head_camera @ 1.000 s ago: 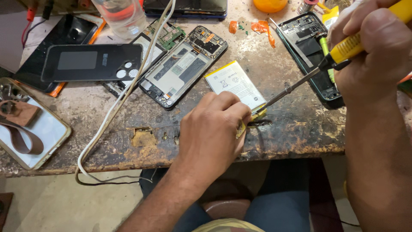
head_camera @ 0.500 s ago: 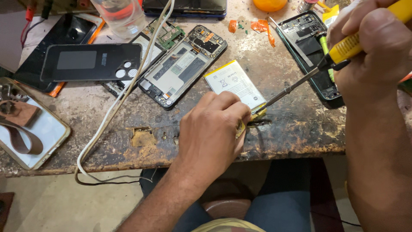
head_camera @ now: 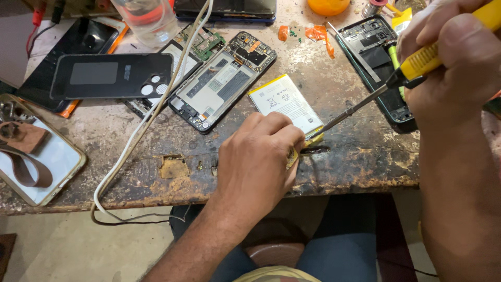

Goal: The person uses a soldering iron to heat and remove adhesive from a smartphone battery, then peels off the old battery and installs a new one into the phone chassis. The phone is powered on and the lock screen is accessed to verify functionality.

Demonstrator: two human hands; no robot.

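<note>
Seen from above, at the near edge of a worn, scratched wooden workbench (head_camera: 365, 156), the left hand (head_camera: 258, 162) is curled closed, pinching a small yellowish part (head_camera: 313, 140) flat against the wood. The right hand (head_camera: 451, 62) is wrapped tight around one yellow-handled screwdriver (head_camera: 412, 73), its thin metal shaft slanting down — tip touching that part. Just beyond lies one white rectangular phone battery (head_camera: 286, 102). Farther back: two opened phones (head_camera: 222, 83) showing circuit boards, and one black back cover (head_camera: 112, 75).
</note>
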